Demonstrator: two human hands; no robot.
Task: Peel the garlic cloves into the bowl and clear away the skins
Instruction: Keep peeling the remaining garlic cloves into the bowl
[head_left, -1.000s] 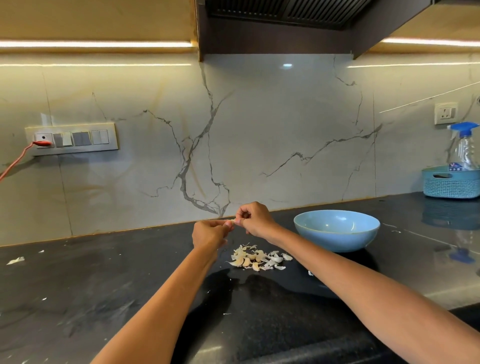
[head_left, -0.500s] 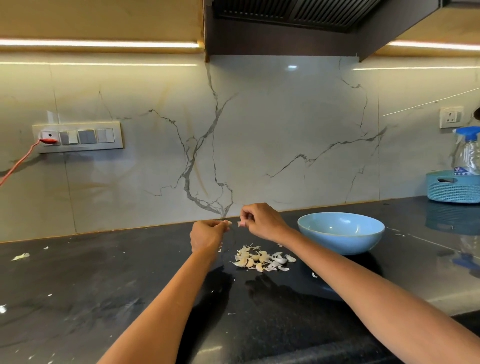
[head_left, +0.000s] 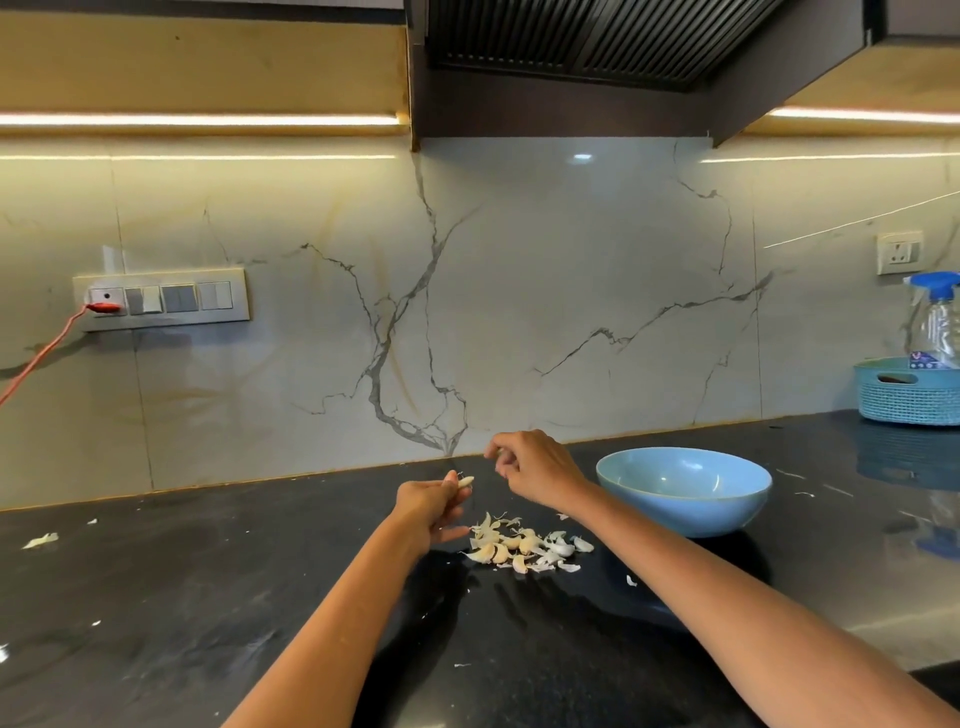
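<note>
My left hand (head_left: 428, 506) pinches a pale garlic clove (head_left: 464, 481) that sticks out past its fingertips. Up and to the right of it, my right hand (head_left: 535, 467) hovers with its fingers curled, pinching what looks like a small scrap of skin. Below both hands a pile of garlic cloves and skins (head_left: 524, 545) lies on the black counter (head_left: 208, 597). A light blue bowl (head_left: 683, 491) stands just right of the pile; I see nothing in the part of its inside that shows.
Loose skin flakes lie scattered on the counter, one at the far left (head_left: 40, 540). A teal basket (head_left: 906, 389) with a spray bottle (head_left: 935, 322) stands at the back right. A red cable (head_left: 47, 348) hangs from the wall socket panel on the left.
My hands were together working on the clove; now they have drawn apart, the right hand lifting up and to the right, the left keeping the clove.
</note>
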